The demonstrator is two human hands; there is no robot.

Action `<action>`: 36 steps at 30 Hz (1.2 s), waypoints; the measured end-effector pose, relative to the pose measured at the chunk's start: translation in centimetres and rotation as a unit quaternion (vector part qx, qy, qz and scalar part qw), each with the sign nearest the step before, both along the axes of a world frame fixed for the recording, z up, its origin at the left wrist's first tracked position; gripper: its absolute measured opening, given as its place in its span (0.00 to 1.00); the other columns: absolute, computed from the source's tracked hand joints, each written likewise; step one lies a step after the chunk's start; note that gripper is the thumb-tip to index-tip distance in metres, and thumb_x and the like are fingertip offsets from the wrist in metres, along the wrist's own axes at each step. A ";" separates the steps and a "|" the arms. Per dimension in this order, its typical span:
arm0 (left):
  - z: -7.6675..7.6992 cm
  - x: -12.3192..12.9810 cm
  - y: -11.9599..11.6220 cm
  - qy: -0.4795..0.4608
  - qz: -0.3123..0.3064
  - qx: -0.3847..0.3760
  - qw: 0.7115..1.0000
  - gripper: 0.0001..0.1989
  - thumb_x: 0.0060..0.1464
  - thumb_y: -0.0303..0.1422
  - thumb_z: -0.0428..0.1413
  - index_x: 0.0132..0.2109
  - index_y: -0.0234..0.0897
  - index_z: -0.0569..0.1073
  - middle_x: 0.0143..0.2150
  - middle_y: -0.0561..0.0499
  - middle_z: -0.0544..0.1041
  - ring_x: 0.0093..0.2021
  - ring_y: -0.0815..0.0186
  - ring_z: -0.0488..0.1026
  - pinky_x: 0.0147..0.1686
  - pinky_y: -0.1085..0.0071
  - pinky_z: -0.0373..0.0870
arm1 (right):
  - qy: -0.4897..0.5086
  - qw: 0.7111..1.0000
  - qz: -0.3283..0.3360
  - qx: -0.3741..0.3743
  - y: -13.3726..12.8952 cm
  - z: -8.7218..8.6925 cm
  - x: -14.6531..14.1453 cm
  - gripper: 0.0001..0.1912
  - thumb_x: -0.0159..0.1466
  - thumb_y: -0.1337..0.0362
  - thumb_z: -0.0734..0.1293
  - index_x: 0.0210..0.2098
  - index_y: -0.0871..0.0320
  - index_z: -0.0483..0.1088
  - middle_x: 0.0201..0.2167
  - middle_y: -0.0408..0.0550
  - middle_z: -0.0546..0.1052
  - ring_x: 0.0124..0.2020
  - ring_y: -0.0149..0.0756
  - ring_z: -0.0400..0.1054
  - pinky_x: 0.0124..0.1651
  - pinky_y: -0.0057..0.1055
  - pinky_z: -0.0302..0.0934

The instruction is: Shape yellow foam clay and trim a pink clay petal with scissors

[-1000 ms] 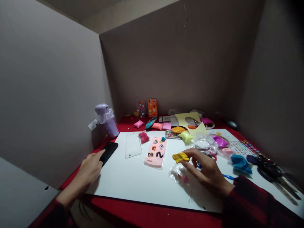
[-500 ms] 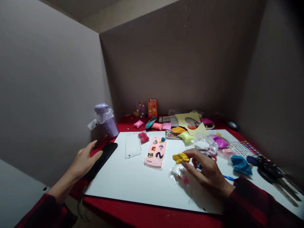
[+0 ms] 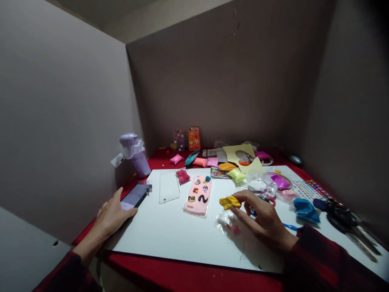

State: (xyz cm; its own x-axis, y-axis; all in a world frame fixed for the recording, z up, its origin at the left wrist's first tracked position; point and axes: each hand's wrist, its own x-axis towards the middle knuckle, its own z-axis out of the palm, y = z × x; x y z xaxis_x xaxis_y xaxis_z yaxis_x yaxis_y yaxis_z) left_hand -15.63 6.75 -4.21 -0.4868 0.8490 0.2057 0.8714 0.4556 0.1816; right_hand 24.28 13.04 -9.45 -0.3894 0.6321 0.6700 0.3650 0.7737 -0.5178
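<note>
My left hand (image 3: 112, 216) lies over the lower part of a smartphone (image 3: 136, 196), thumb along its near edge and fingers on the far side. The phone's screen is lit. Between thumb and fingertips, my right hand (image 3: 263, 219) pinches a lump of yellow clay (image 3: 230, 202) above the white board (image 3: 152, 239). Beneath it is a clear plastic bag (image 3: 224, 219) with small coloured bits. A pink clay-covered phone case (image 3: 198, 202) with small decorations lies in the middle, beside a clear phone case (image 3: 169, 187).
A purple bottle (image 3: 139, 160) stands at the left. Several clay packets, like a red one (image 3: 182, 176) and a blue one (image 3: 306, 211), lie around the board. Scissors (image 3: 349, 227) are at the right. An orange decorated case (image 3: 194, 138) leans on the back wall.
My left hand has come down onto the phone and taken hold of it. The phone's screen has gone from dark to lit. My right hand stays nearly still with the yellow clay.
</note>
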 end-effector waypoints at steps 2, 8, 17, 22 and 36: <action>0.1 0.8 -0.1 0.002 0.010 -0.029 1.000 0.43 0.45 0.44 0.53 0.64 0.30 0.49 0.56 0.34 0.67 0.54 0.44 0.66 0.49 0.53 0.66 | -0.002 1.000 0.001 0.002 0.0 0.0 0.0 0.07 0.65 0.66 0.61 0.43 0.58 0.64 0.34 0.48 0.70 0.30 0.33 0.65 0.28 0.28 0.58; -0.8 1.7 -0.4 -0.006 0.001 -0.043 0.999 0.41 0.47 0.45 0.51 0.64 0.31 0.48 0.58 0.35 0.65 0.56 0.45 0.64 0.51 0.53 0.64 | -0.006 1.000 0.001 0.001 -0.1 0.0 0.1 0.07 0.65 0.66 0.61 0.43 0.58 0.64 0.33 0.48 0.70 0.28 0.33 0.64 0.27 0.29 0.58; -0.3 0.7 -1.0 -0.030 -0.005 -0.044 0.999 0.41 0.47 0.45 0.53 0.64 0.31 0.51 0.60 0.36 0.62 0.59 0.47 0.60 0.54 0.54 0.61 | -0.007 1.000 -0.004 0.005 -0.1 0.0 0.0 0.07 0.65 0.65 0.61 0.42 0.58 0.65 0.34 0.49 0.70 0.29 0.34 0.65 0.28 0.29 0.59; 0.2 2.9 -2.2 0.024 -0.048 -0.011 0.999 0.36 0.50 0.44 0.51 0.62 0.30 0.55 0.60 0.37 0.62 0.59 0.46 0.58 0.55 0.49 0.60 | 0.001 1.000 0.010 0.000 -0.2 0.1 0.0 0.07 0.65 0.65 0.61 0.42 0.58 0.65 0.34 0.49 0.71 0.29 0.33 0.64 0.28 0.29 0.59; 2.8 21.9 1.5 -0.326 -0.405 0.003 0.854 0.27 0.55 0.47 0.47 0.58 0.40 0.62 0.50 0.43 0.72 0.44 0.59 0.71 0.46 0.59 0.68 | 0.015 0.995 0.037 0.093 -0.6 0.9 -0.4 0.06 0.65 0.72 0.59 0.39 0.58 0.66 0.31 0.48 0.72 0.33 0.35 0.67 0.35 0.31 0.61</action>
